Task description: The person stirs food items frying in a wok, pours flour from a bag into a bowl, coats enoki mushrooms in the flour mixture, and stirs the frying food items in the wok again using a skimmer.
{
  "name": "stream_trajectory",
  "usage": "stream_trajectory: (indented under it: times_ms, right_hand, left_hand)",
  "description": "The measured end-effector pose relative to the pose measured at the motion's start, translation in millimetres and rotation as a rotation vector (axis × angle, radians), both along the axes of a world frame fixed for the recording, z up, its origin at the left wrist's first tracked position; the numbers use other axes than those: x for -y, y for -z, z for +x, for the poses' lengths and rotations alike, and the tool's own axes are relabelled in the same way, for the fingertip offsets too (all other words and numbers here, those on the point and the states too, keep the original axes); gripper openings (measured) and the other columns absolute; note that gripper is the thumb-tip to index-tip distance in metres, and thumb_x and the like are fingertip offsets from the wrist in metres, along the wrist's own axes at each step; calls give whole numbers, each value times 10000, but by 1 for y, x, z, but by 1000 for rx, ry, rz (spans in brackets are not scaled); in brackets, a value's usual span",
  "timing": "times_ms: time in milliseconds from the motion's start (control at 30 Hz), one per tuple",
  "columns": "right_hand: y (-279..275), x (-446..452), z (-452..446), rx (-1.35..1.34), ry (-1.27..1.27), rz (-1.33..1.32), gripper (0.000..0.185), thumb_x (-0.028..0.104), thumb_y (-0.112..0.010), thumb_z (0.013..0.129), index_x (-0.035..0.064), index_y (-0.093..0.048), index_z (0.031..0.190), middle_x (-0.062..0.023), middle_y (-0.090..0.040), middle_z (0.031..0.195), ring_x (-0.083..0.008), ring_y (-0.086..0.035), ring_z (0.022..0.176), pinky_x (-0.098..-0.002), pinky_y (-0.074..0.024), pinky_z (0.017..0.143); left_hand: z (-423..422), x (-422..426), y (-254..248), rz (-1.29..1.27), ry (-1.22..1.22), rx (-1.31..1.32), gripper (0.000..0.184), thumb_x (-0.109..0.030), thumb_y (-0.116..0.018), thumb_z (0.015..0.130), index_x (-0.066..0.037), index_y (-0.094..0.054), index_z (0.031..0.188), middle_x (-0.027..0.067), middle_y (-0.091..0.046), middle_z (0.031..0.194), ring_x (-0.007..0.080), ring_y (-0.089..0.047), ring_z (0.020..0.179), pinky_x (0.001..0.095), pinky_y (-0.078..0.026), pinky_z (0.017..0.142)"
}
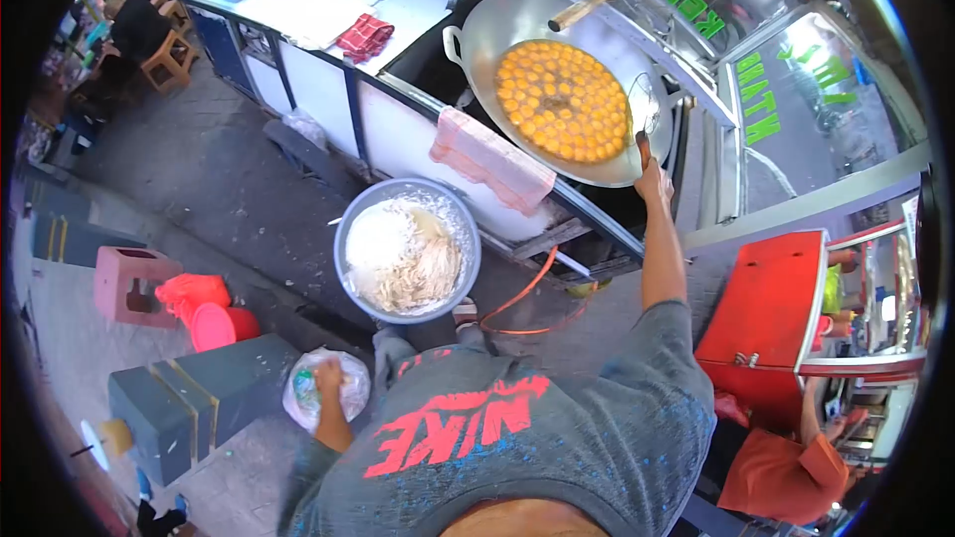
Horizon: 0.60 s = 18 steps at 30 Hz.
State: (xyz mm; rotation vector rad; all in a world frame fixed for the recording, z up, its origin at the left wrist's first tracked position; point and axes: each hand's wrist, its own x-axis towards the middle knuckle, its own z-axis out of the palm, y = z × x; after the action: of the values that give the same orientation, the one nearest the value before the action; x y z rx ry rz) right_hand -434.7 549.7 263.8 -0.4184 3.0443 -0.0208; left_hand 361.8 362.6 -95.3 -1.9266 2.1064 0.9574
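Note:
My right hand (654, 183) is closed round the wooden handle of a wire skimmer (647, 119), whose head rests at the right inner side of a large wok (485, 25). Many round yellow balls (562, 99) float in the wok's oil. Low on the left, my left hand (327, 375) is over a whitish, plastic-looking bag or tub (355, 387) with something green inside. Its fingers are too unclear to show whether they grip anything. Between my arms stands a grey basin (472, 273) of white flour and pale, shaggy dough (423, 254).
A pink cloth (492, 159) hangs on the cart's front edge, and a red checked cloth (365, 37) lies on the white counter (308, 15). A wooden-handled tool (584, 9) lies across the wok's far rim. An orange hose (522, 298) runs below. A person in orange (786, 477) is at right.

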Motion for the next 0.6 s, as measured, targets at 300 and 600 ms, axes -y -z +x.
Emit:
stream_trajectory:
  times_ms: [300, 600]
  right_hand:
    - [150, 108, -55, 606, 50, -896, 111, 42, -584, 722, -18, -578, 816, -110, -575, 632, -207, -566, 509, -332, -468, 456]
    - [110, 134, 16, 736, -201, -1221, 309, 13, -550, 745, 14, -510, 1052, -68, -533, 621, -121, -500, 430, -281, -390, 358]
  left_hand:
    - [11, -185, -79, 349, -290, -166, 396, -347, -460, 859, 15, -612, 801, 186, -609, 690, 307, -587, 626, 451, -466, 640]
    - [-43, -111, -52, 141, -222, -166, 370, -293, -504, 843, 52, -624, 898, 218, -629, 786, 318, -620, 724, 440, -485, 674]
